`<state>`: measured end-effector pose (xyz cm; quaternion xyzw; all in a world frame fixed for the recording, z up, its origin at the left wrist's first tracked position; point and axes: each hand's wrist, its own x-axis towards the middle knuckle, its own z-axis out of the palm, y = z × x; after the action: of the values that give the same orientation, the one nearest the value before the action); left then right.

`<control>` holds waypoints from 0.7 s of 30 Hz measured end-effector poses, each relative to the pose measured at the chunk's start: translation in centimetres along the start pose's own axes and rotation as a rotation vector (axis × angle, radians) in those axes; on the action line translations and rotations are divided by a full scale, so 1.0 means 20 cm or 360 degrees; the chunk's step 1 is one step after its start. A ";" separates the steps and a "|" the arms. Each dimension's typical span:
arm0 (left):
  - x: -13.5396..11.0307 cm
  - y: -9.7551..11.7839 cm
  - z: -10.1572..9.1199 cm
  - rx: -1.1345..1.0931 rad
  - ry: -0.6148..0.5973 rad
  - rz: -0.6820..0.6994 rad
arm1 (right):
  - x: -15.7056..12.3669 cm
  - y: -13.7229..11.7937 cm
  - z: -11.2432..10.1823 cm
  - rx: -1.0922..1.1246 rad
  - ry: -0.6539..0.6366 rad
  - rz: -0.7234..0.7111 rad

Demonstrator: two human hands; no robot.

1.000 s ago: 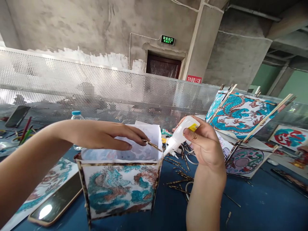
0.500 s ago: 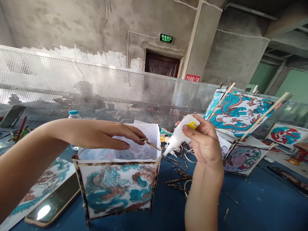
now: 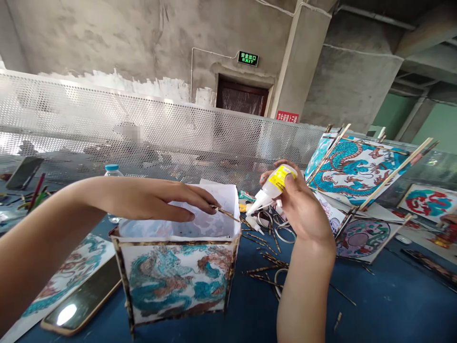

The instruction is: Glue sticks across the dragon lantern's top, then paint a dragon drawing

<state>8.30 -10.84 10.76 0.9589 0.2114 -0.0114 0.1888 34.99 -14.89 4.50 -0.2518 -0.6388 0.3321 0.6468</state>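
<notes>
Crowded middle, open cloth at the near right.
The left hand [image 3: 153, 200] and its forearm bar the open top of the lantern box [image 3: 178, 281]. Only a narrow gap separates the thin stick [image 3: 228, 214] from the glue bottle [image 3: 271, 188]. Loose sticks [image 3: 266, 259] litter the centre, a phone [image 3: 82, 302] blocks the near left, and a dragon lantern [image 3: 357, 171] blocks the far right. The blue table [image 3: 392, 305] lies bare at the near right.
</notes>
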 end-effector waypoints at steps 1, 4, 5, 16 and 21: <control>0.00 0.00 0.00 -0.0005 0.0007 0.0006 | -0.01 -0.01 0.00 0.0020 -0.0021 0.0006; 0.00 0.00 0.00 -0.0032 0.0028 0.0030 | -0.02 -0.03 -0.01 0.0067 -0.0066 -0.0054; 0.00 0.00 0.00 -0.0039 0.0030 0.0036 | -0.02 -0.03 -0.01 0.0084 -0.0068 -0.0077; -0.01 0.02 0.00 0.0040 0.0013 0.0013 | -0.03 -0.04 0.03 0.0104 -0.0035 -0.0016; 0.00 0.03 0.00 0.0006 0.0016 0.0011 | -0.02 -0.04 0.04 0.0121 -0.0062 0.0046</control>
<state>8.42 -11.33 10.89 0.9600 0.2091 -0.0065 0.1860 34.22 -15.74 4.91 -0.2300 -0.6344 0.3702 0.6385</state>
